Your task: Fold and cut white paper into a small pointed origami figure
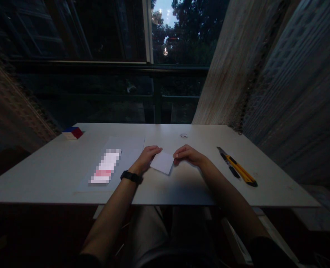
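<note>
A small white piece of paper lies on the white table between my hands. My left hand, with a black watch at the wrist, has its fingers curled onto the paper's left edge. On the paper's upper right corner rests my right hand, its fingers bent and pressed together. Both hands pin or pinch the paper against the tabletop.
A larger sheet with a blurred patch lies to the left. A yellow utility knife and a black pen lie at the right. A coloured cube sits at the far left corner. A curtain hangs at the right.
</note>
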Available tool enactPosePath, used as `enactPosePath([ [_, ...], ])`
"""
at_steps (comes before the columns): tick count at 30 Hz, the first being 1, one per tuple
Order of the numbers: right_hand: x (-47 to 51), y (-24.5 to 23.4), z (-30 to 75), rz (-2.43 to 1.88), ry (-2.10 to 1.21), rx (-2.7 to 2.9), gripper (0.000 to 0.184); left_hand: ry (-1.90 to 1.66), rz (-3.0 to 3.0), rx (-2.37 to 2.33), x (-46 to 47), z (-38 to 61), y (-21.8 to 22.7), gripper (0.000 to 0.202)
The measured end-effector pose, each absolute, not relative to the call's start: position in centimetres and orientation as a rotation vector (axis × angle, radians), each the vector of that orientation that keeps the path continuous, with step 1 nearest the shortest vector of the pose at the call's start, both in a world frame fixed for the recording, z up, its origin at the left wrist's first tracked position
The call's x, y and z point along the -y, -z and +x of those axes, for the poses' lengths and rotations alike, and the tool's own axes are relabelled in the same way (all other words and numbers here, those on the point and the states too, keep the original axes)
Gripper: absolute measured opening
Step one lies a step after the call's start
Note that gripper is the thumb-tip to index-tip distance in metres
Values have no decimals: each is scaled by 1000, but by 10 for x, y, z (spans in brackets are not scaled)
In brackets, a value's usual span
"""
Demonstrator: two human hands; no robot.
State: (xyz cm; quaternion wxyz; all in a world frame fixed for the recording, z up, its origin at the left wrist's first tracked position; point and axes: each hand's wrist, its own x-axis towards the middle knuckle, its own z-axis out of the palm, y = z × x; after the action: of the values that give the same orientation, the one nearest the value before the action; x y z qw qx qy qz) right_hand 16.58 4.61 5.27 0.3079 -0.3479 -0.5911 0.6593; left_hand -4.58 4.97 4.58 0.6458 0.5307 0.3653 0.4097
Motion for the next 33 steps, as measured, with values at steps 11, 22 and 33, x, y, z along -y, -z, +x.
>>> enactPosePath([
  [11, -53, -39, 158, -869, -1498, 1402, 50, -1183, 1058, -904, -57, -43, -40, 25],
  [22, -48, -36, 146, -815, -1564, 1298, 44, -1209, 938, -952, -63, -45, -34, 20],
  [33, -49, -34, 146, -864, -1561, 1293, 38, -1200, 942, -972, -59, -43, -38, 20],
])
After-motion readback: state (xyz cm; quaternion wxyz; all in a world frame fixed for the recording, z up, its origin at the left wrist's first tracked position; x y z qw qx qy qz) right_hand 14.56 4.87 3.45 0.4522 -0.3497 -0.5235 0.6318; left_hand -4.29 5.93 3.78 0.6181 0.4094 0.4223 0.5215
